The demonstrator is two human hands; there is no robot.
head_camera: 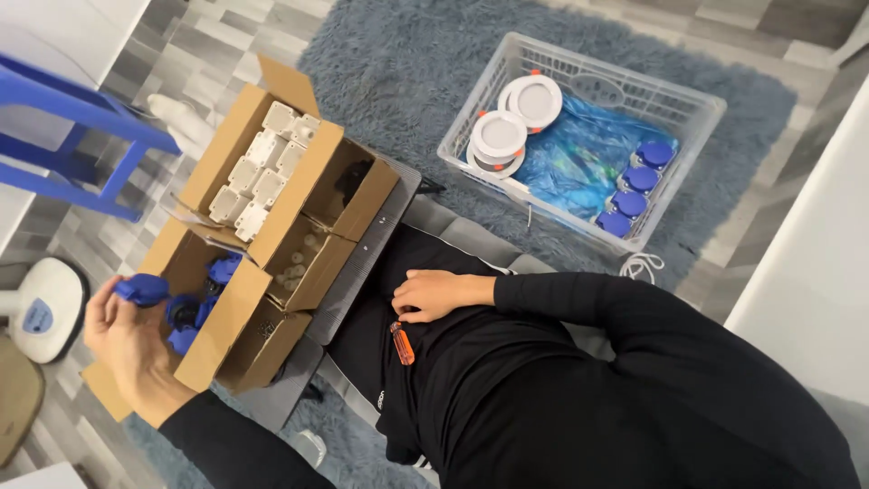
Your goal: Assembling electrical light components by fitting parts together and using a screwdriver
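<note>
Head view, looking down over lap and floor.

Left hand (127, 340): raised over the near end of the cardboard box (237, 312), fingers curled round a blue plastic part (142, 289), held clear above the box rim. Grip closed on the part; thumb side partly hidden.

Right hand (433, 295): resting on the lap against black clothing, fingers loosely bent, nothing seen in the grasp. Fingertips just beside the orange-handled screwdriver (402, 343), which lies on the lap; contact with it cannot be told.

Cardboard box: divided into compartments, flaps open, standing on the floor to the left of the legs. Near compartment holding more blue parts (195, 312), directly beneath and beside the left hand. Far compartment packed with white moulded housings (262, 172) in rows. Middle compartments holding small pale pieces (297, 264) and a dark item, too small to identify.

White plastic crate (688, 100): on the grey shaggy rug (398, 63), well apart from both hands. Inside: round white discs (500, 134) stacked at the left end, blue plastic sheeting (579, 154) in the middle, a row of blue round caps (635, 190) along the right wall. White cord (641, 266) coiled on the rug just outside the crate.

Blue frame (72, 118) at upper left; white round device (41, 308) on the floor at far left.
</note>
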